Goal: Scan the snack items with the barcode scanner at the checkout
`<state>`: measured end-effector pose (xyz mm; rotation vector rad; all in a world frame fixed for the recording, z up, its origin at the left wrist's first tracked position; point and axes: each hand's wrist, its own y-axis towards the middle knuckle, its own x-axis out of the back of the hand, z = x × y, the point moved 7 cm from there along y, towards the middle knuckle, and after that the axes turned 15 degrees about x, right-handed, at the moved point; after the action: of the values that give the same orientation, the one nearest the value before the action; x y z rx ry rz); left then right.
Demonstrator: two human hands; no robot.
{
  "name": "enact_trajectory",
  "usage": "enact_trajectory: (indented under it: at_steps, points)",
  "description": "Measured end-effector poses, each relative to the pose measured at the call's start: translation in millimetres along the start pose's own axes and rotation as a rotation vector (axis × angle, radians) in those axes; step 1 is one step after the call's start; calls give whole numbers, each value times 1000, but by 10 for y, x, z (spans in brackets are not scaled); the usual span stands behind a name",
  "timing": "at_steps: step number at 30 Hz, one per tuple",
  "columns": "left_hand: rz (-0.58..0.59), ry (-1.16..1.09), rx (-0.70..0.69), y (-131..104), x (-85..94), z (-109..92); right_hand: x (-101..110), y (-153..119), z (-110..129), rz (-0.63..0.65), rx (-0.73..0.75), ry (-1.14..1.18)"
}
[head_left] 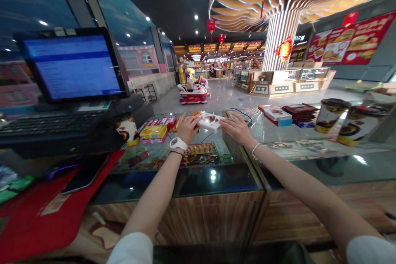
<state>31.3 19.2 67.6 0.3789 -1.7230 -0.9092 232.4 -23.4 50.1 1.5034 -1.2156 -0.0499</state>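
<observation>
Over the glass counter, a flat white box [208, 120] with an orange end lies between my two hands. My left hand [187, 129], with a white watch on its wrist, grips the box's left end. At the right end, my right hand [237, 128] has its fingers on the box's edge, with a thin bracelet at the wrist. Just left of my left hand are stacked yellow and pink packs [154, 131]. To the right of my right hand sit a white box on blue ones [275, 114] and a pile of dark red packets [299, 113].
A monitor [74, 66] and keyboard [46, 128] stand at the left. A phone [86, 173] lies on a red mat [62, 222]. One cup [127, 129] is near the keyboard; two larger cups [331, 116] [359, 126] stand at the right. Metal edging [253, 163] divides the counters.
</observation>
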Motion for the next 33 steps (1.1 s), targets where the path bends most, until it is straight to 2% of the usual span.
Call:
enact_trajectory:
  at_steps: [5, 10, 19, 24, 28, 33]
  points:
    - [35, 31, -25, -41, -22, -125, 44, -62, -43, -7, -105, 16]
    - [53, 29, -55, -75, -25, -215, 32, -68, -38, 27, -112, 61]
    - [50, -41, -18, -92, -31, -223, -38, -200, -266, -36, -255, 131]
    - [97, -65, 2, -91, -79, -240, 6, -197, -262, -44, -213, 81]
    - [38, -76, -23, -102, -40, -302, 38, -180, -222, -48, -181, 20]
    - [-80, -158, -152, -167, 22, -458, 43, -171, -171, -36, -133, -42]
